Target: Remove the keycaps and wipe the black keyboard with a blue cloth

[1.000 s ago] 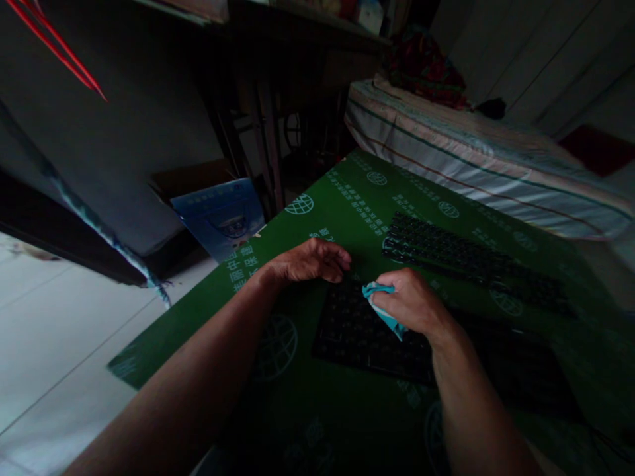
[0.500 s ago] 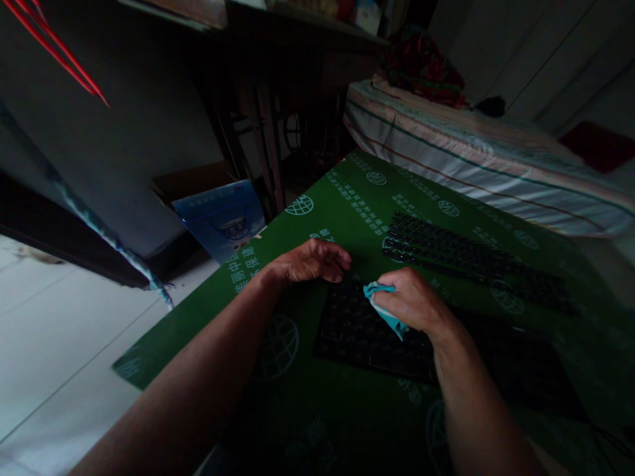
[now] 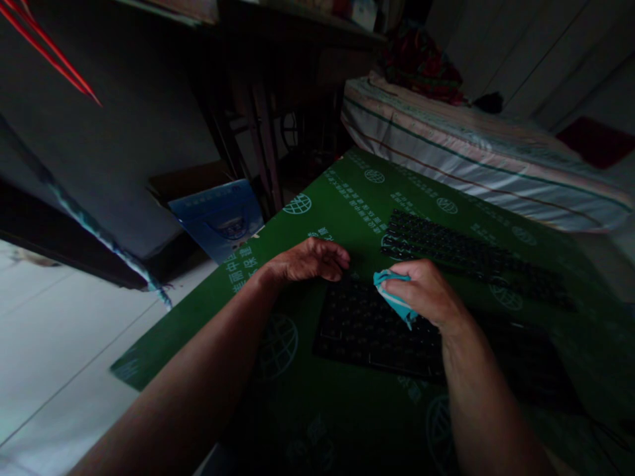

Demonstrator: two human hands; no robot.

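Observation:
In my right hand (image 3: 421, 291) is a bunched turquoise cloth (image 3: 397, 297), pinched between thumb and fingers. The cloth is over the upper part of a black keyboard body (image 3: 367, 330), with its lower tip hanging towards the key rows. My right forearm hides part of this keyboard. My left hand (image 3: 315, 260) rests by the keyboard's far left corner, its fingers loosely bent and nothing visible in them. Whether it touches the corner, I cannot tell. Behind my right hand lies a second black keyboard piece (image 3: 446, 241) with rows of keys, green showing through its gaps.
Both keyboard pieces lie on a green board (image 3: 317, 218) printed with white globes and characters. A blue bag (image 3: 223, 218) stands left of it. A bed (image 3: 471, 158) is behind, and a dark table (image 3: 297, 39) is at the back. A cable (image 3: 610, 430) runs at lower right.
My right hand has moved slightly right and away from me with the turquoise cloth. My left hand stays in place by the keyboard's corner. The view has shifted a little.

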